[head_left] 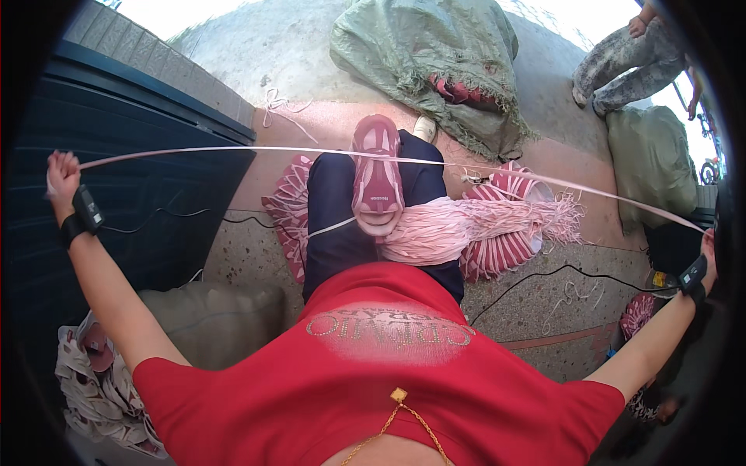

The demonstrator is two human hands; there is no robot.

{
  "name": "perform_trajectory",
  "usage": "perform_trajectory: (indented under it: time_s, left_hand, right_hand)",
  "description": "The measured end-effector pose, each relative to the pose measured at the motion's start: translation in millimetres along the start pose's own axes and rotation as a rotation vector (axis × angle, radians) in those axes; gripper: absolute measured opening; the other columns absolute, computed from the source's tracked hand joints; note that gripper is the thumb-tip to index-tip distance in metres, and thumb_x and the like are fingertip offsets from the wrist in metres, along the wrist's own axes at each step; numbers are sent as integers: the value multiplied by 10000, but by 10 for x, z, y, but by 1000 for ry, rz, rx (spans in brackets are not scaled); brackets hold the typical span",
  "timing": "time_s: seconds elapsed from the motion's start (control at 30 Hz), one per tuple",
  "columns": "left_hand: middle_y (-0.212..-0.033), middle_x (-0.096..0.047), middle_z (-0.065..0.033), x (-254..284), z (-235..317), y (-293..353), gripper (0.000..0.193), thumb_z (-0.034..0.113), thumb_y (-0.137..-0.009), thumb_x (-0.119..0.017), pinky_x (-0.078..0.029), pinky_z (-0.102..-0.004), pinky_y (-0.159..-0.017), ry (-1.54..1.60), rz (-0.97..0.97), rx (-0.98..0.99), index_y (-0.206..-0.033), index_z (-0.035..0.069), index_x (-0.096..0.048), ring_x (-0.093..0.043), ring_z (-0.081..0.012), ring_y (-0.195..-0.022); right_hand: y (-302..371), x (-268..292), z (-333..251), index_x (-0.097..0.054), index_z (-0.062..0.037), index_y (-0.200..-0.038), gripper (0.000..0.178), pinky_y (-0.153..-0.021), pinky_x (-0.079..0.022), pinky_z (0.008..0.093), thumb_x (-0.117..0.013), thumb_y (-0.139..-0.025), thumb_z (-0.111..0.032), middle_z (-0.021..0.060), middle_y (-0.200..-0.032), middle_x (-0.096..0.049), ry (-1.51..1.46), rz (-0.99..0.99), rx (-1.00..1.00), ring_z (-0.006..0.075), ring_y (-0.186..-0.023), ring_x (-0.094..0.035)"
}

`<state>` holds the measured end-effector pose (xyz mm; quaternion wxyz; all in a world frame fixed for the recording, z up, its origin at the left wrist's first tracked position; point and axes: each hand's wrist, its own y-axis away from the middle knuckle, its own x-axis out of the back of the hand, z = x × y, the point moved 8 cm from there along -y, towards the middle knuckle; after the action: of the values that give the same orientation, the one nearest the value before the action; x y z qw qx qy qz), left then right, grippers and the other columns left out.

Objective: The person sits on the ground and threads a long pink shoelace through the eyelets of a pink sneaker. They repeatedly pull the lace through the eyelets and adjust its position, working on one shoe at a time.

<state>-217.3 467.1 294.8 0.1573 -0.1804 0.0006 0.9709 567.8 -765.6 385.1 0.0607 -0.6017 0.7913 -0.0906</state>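
Observation:
A long pale pink shoelace is drawn out wide between my two hands. My left hand, far out to the left, is closed on one end. My right hand, at the far right edge, grips the other end; its fingers show only in part. Midway, the lace crosses a dark pink shoe upper that lies on my lap. Whether it is threaded through the eyelets I cannot make out. Beside the upper, a thick bundle of pink laces lies over my thigh.
Stacked pink uppers lie right of my legs, more uppers left. A green sack lies ahead, another sack at right. A dark blue panel stands left. Pale uppers lie lower left. Someone's legs show far right.

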Motion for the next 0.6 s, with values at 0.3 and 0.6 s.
perform_trajectory:
  time_s: [0.3, 0.6]
  left_hand:
    - [-619, -315, 62, -990, -1471, 683, 356, 377, -983, -427, -262, -235, -498, -280, -12, 344, -1155, 83, -531, -290, -44, -505]
    - [-665, -519, 44, -2895, -4263, 3126, 247, 260, -938, -541, -358, -197, -517, -623, -819, 807, -1034, 57, -642, -455, -37, -556]
  right_hand:
    - [3589, -3899, 2398, -653, -21, -947, 211, -656, -447, 219, -561, -930, -210, 8, -720, -601, 299, -844, -196, 73, -663, -554]
    - [6038, -5428, 2679, -610, -32, -804, 133, -811, -439, 394, -515, -838, -120, 126, -885, -634, 451, -1252, 546, 305, -876, -596]
